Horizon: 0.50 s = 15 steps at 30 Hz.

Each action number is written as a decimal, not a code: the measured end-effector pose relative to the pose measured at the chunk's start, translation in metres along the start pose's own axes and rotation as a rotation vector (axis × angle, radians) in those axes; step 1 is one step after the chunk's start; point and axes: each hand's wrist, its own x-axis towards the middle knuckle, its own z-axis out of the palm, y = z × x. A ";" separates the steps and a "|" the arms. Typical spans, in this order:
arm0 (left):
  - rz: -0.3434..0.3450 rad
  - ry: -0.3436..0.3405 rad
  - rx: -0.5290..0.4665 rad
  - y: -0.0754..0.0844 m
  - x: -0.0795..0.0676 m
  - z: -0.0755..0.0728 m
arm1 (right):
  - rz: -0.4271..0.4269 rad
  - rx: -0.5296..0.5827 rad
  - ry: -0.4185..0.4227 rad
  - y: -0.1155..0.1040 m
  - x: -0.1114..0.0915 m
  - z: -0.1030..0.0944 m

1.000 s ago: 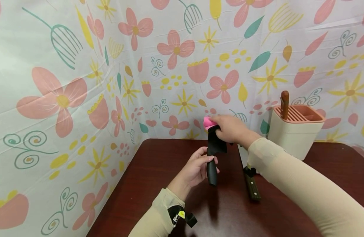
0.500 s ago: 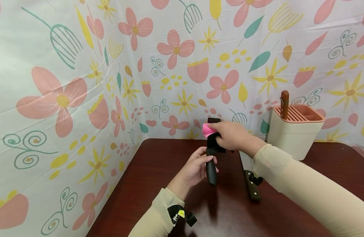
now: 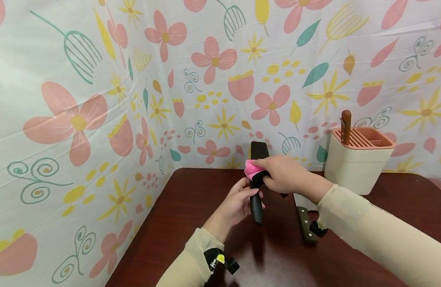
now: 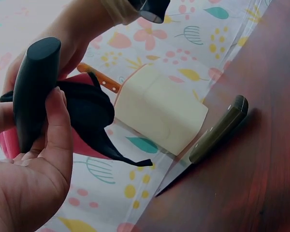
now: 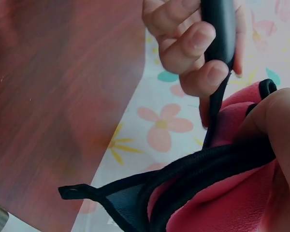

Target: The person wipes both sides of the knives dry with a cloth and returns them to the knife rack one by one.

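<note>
Black knife (image 3: pixel 256 209), held above the table (image 3: pixel 191 207), its long axis running near to far: handle near, blade far. The left hand (image 3: pixel 238 202) grasps the handle from the left. From the right, the right hand (image 3: pixel 286 173) pinches a pink cloth (image 3: pixel 252 169) with black trim against the blade, just beyond the handle; both hands are at the knife. Only the head view shows the blade's far end past the cloth. Both wrist views reveal a dangling black loop, and the left one the handle's butt.
</note>
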 end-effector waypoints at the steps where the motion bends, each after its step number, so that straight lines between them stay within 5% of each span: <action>1: 0.000 -0.001 0.001 0.000 0.000 0.000 | -0.004 0.007 0.000 -0.001 -0.001 0.000; 15: 0.002 -0.005 -0.010 0.001 -0.001 -0.001 | 0.021 0.141 -0.070 -0.008 -0.011 -0.011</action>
